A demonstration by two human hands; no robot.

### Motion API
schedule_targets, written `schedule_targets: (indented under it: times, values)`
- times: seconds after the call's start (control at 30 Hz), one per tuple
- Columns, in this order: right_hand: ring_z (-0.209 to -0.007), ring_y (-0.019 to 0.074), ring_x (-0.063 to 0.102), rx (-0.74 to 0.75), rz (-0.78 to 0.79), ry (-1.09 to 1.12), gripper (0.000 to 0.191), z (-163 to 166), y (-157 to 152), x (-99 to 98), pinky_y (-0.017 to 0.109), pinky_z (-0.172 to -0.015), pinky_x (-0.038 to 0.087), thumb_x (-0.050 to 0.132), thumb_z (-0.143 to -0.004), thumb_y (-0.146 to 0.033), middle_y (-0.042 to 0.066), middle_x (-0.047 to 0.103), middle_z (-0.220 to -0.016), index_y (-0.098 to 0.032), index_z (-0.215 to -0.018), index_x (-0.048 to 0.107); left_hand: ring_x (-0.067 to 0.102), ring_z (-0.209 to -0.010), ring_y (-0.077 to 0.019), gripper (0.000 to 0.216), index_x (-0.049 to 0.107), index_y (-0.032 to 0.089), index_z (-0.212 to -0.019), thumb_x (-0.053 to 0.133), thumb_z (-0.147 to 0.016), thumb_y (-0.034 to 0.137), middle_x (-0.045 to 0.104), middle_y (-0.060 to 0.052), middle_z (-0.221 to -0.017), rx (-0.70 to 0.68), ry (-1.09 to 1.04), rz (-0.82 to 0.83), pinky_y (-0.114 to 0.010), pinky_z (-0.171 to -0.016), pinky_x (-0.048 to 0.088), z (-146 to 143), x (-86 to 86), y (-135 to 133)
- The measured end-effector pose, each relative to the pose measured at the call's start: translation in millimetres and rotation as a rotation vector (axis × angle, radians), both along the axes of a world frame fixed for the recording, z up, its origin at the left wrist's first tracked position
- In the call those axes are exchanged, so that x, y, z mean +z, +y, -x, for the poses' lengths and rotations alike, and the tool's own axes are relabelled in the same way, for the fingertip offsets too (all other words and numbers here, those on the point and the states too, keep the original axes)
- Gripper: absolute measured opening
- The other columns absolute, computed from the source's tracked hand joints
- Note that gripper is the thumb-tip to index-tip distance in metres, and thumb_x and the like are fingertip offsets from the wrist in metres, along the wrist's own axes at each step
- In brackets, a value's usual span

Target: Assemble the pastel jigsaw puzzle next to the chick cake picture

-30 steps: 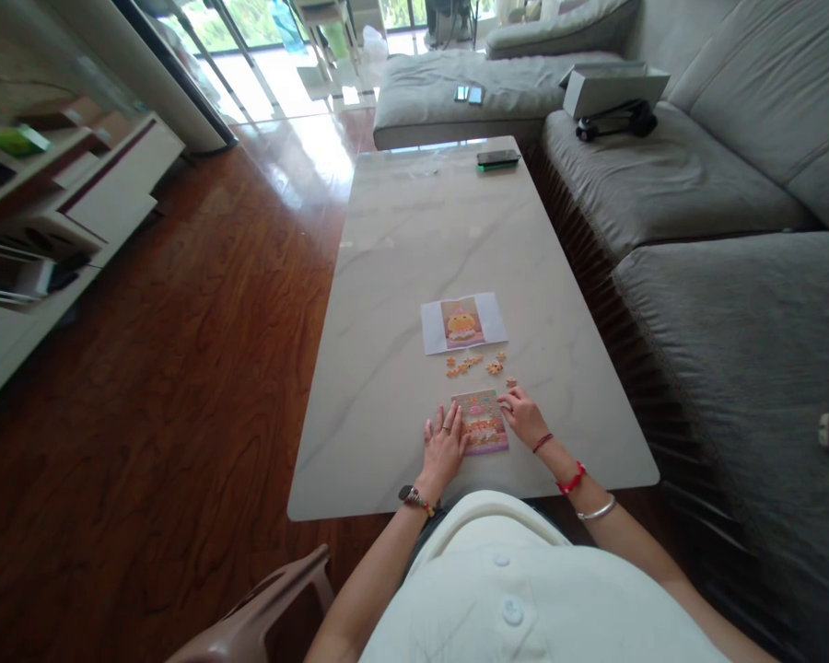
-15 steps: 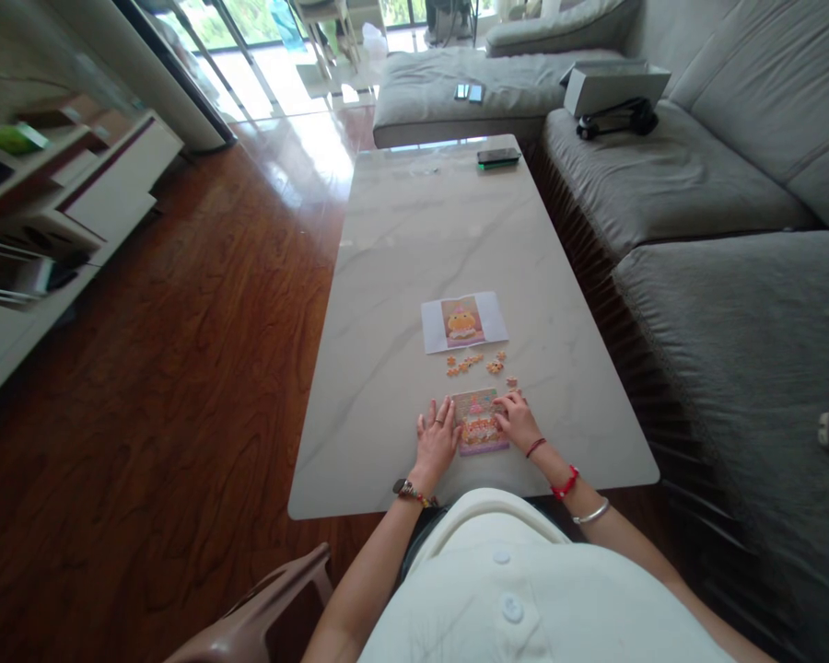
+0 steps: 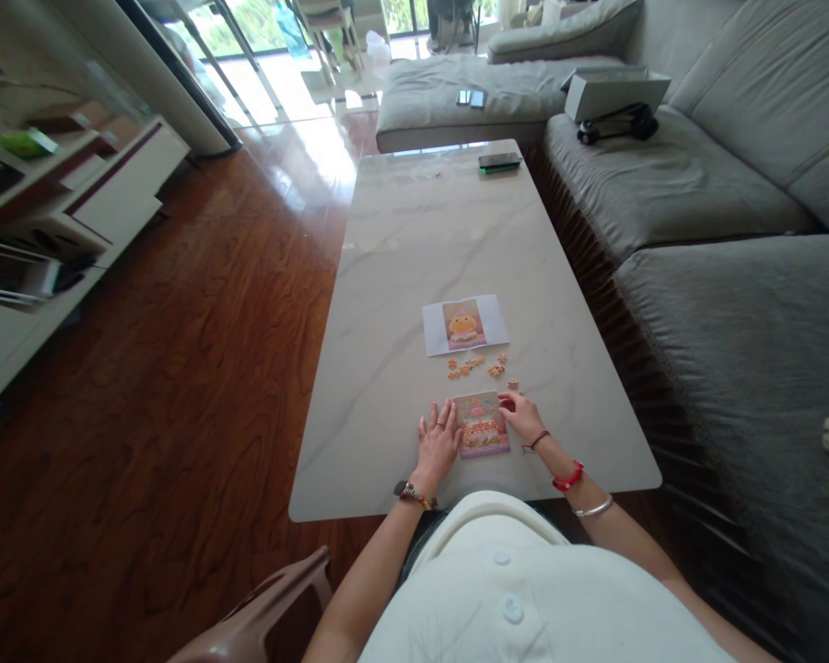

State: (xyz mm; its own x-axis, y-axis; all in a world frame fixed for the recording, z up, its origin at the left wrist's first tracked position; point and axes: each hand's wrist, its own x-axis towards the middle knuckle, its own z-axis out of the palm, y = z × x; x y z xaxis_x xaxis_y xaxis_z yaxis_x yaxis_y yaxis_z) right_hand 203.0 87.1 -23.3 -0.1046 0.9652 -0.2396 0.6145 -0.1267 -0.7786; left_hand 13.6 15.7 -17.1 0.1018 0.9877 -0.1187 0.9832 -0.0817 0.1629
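Observation:
A partly assembled jigsaw puzzle (image 3: 482, 431) lies flat near the close end of the table, with pink and orange picture parts and a bare-looking brownish upper area. My left hand (image 3: 439, 442) rests flat along its left edge, fingers spread. At its upper right edge is my right hand (image 3: 520, 414), fingers curled together; anything between the fingertips is too small to make out. Loose orange puzzle pieces (image 3: 464, 367) lie beyond the puzzle, with a few more pieces (image 3: 496, 369) to their right. One pinkish piece (image 3: 512, 384) sits just beyond my right hand.
A printed reference picture (image 3: 464, 324) on white paper lies behind the loose pieces on the marble-patterned table (image 3: 387, 276). A dark phone (image 3: 498, 162) is at the far end. The grey sofa (image 3: 732, 304) runs along the right, and a plastic stool (image 3: 269, 608) stands at lower left.
My right hand has drawn back slightly to the right, uncovering more of the puzzle's right side. My left hand stays at the left edge.

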Motion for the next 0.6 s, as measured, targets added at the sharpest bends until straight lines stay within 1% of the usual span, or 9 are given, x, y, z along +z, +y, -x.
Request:
schedule_targets:
  times: [0.13, 0.27, 0.33, 0.47, 0.6]
  values:
    - [-0.073, 0.0134, 0.06, -0.044, 0.102, -0.004, 0.023, -5.0, -4.0, 2.5, 0.026, -0.072, 0.046, 0.052, -0.063, -0.01, 0.004, 0.065, -0.077, -0.015, -0.084, 0.06, 0.014, -0.127, -0.0234, 0.048, 0.017, 0.026, -0.131, 0.024, -0.085, 0.035, 0.023, -0.002, -0.137, 0.001, -0.008, -0.001, -0.049, -0.097, 0.023, 0.4, -0.1, -0.5]
    - [-0.071, 0.014, 0.061, -0.058, 0.146, -0.002, 0.021, -11.7, -9.2, 3.5, 0.026, -0.07, 0.047, 0.053, -0.063, -0.01, 0.005, 0.065, -0.077, -0.015, -0.082, 0.061, 0.014, -0.126, -0.0247, 0.046, 0.018, 0.034, -0.13, 0.027, -0.084, 0.034, 0.02, 0.002, -0.138, -0.016, -0.018, 0.004, -0.05, -0.096, 0.023, 0.8, 1.4, -0.4]
    - [-0.069, 0.0139, 0.061, -0.08, 0.184, 0.035, 0.021, -14.5, -11.6, 2.3, 0.026, -0.066, 0.048, 0.054, -0.062, -0.011, 0.004, 0.065, -0.076, -0.015, -0.082, 0.061, 0.014, -0.126, -0.0252, 0.044, 0.019, 0.036, -0.128, 0.026, -0.085, 0.035, 0.019, 0.003, -0.138, -0.019, -0.019, 0.008, -0.051, -0.096, 0.022, 0.7, 2.2, -0.4]
    - [-0.063, 0.0123, 0.06, -0.151, 0.289, 0.165, 0.021, -15.8, -15.3, -3.1, 0.023, -0.059, 0.049, 0.055, -0.062, -0.011, 0.003, 0.065, -0.072, -0.016, -0.082, 0.061, 0.013, -0.127, -0.0251, 0.044, 0.019, 0.036, -0.128, 0.025, -0.085, 0.035, 0.018, 0.003, -0.139, -0.018, -0.016, 0.016, -0.051, -0.096, 0.02, 0.1, 2.7, -0.8]
    - [-0.057, 0.0112, 0.059, -0.157, 0.306, 0.197, 0.022, -12.4, -16.9, -7.1, 0.023, -0.054, 0.049, 0.054, -0.064, -0.012, 0.003, 0.064, -0.07, -0.013, -0.085, 0.059, 0.014, -0.126, -0.0248, 0.044, 0.019, 0.036, -0.128, 0.026, -0.085, 0.035, 0.018, 0.002, -0.139, -0.013, -0.001, 0.022, -0.051, -0.097, 0.019, -0.3, 0.9, -1.5]
